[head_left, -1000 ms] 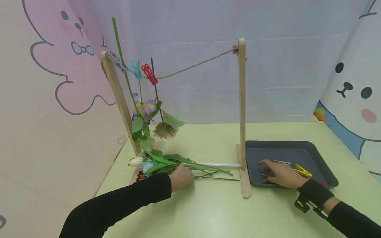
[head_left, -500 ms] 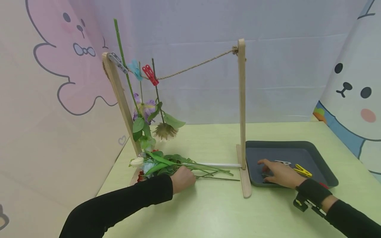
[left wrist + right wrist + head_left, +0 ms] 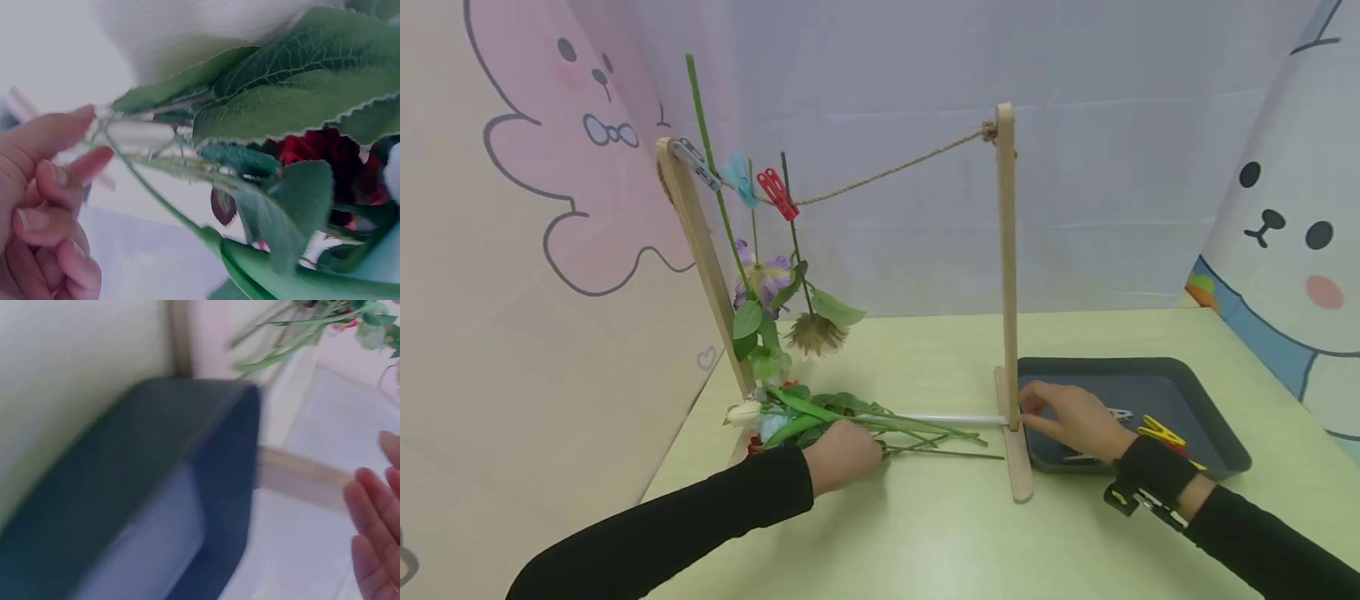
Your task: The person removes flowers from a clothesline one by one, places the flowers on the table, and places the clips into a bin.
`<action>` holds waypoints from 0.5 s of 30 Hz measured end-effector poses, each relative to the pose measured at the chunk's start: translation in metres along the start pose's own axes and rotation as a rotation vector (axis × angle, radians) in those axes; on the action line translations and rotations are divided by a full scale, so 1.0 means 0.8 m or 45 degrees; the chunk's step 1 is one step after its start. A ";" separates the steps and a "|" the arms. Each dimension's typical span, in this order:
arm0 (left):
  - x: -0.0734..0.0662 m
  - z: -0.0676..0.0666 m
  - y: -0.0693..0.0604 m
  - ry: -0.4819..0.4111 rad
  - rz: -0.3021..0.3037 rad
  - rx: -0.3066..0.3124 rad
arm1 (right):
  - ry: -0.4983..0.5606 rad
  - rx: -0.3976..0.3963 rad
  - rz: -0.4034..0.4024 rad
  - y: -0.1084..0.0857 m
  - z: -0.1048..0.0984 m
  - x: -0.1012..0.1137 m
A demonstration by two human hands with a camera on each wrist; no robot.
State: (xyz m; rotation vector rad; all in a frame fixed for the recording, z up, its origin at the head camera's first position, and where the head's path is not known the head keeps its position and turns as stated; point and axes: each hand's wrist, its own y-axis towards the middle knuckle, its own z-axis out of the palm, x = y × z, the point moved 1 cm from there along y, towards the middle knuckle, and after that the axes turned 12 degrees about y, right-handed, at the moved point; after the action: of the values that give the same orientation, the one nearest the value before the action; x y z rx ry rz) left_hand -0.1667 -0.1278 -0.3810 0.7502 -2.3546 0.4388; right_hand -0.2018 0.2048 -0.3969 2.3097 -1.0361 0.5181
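Note:
My left hand (image 3: pixel 844 457) is at a bunch of artificial flowers (image 3: pixel 835 407) lying on the table. In the left wrist view its thumb and index fingertips pinch at a thin green flower stem (image 3: pixel 147 187), the other fingers loosely bent. Leaves and dark red petals (image 3: pixel 325 156) fill that view's right side. My right hand (image 3: pixel 1078 421) hovers over the left edge of the grey tray (image 3: pixel 1138 367), close to the rack's right post (image 3: pixel 1009 275). No object shows in its fingers (image 3: pixel 375 506), which look fairly straight in the right wrist view.
Yellow (image 3: pixel 1161 430) and white (image 3: pixel 1120 413) clothespins lie in the tray, with a red one partly seen. A rope (image 3: pixel 887 173) spans the wooden rack. Grey, blue and red (image 3: pixel 778 194) clothespins hold flowers upside down on its left part.
My right hand has moved left from over the tray's middle to its left edge, uncovering more clothespins. My left hand has shifted slightly left along the stems.

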 end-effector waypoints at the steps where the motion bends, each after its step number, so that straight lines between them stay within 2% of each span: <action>1: 0.005 -0.003 -0.002 -0.065 -0.022 0.015 | 0.005 -0.032 -0.037 0.005 0.001 0.004; 4: 0.023 -0.011 -0.007 -0.218 -0.101 0.080 | 0.017 -0.114 -0.175 0.023 0.002 0.018; 8: 0.053 -0.020 -0.014 -0.316 -0.259 0.055 | 0.001 -0.151 -0.395 0.057 0.004 0.047; 12: 0.093 -0.036 -0.021 -0.437 -0.491 -0.013 | -0.036 -0.124 -0.531 0.102 -0.004 0.097; 15: 0.128 -0.050 -0.029 -0.580 -0.705 -0.064 | -0.024 -0.145 -0.612 0.145 -0.018 0.139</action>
State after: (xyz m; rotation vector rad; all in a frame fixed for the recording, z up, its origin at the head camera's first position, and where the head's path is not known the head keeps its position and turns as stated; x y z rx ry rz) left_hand -0.2002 -0.1685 -0.2820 1.5483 -2.3955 -0.0401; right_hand -0.2229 0.0879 -0.2877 2.3519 -0.4718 0.2373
